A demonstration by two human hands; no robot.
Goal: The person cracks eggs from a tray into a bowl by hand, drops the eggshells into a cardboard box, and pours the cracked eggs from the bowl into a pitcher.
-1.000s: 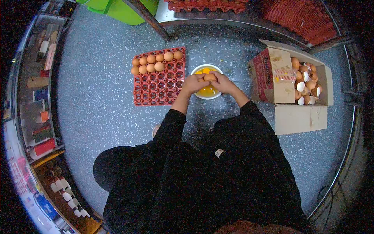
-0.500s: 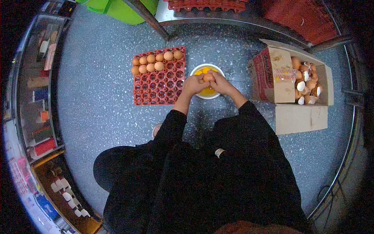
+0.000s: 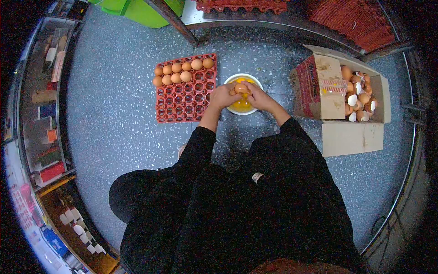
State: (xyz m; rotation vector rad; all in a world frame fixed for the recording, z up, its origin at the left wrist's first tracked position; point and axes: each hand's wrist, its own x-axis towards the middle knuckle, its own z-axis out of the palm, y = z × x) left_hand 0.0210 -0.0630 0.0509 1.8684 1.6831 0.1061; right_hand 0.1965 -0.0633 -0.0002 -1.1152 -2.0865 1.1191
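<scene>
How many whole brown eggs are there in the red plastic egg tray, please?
10. Six whole brown eggs fill the far row of the red plastic egg tray; four more sit in the next row, from its left end. None seems hidden.

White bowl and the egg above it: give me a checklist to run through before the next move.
1. Grip on the egg: ok, left hand and right hand both hold it.
2. Egg above the bowl: ok.
3. Bowl free of shell bits: cannot tell, the hands hide part of it.
4. Egg fully emptied: cannot tell.
5. Eggs in the red tray: ok, two rows hold some.
6. Cardboard box open: ok, shells visible inside.
</scene>
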